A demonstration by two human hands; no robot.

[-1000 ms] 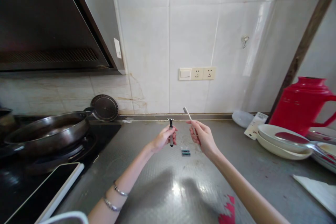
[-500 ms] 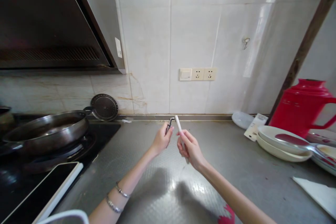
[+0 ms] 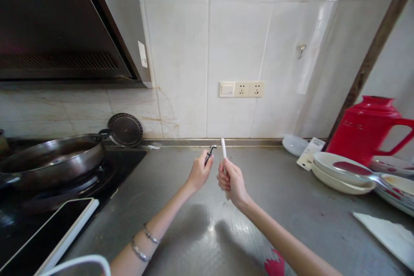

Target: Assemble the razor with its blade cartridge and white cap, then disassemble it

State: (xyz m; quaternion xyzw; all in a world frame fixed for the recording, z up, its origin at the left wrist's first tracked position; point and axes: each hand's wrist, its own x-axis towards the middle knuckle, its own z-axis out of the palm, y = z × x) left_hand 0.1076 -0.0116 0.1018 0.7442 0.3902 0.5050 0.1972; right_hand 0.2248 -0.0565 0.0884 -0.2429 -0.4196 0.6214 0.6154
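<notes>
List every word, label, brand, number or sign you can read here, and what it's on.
No text reads clearly.
Range hood sticker: print too small to read.
White card by the plates: marks too small to read.
Dark round disc: ring of small marks; cannot tell whether they are print.
Razor and toothbrush: no lettering visible.

No word, brand or number can be read. The white rectangular sticker [image 3: 142,54] on the grey metal side of the dark range hood [image 3: 58,13] bears small dark print, too small to make out. The white flat card [image 3: 310,153] leaning by the stacked pale dishes [image 3: 343,186] carries marks that are likewise illegible, as are faint light marks on the red plastic jug [image 3: 367,131].
</notes>
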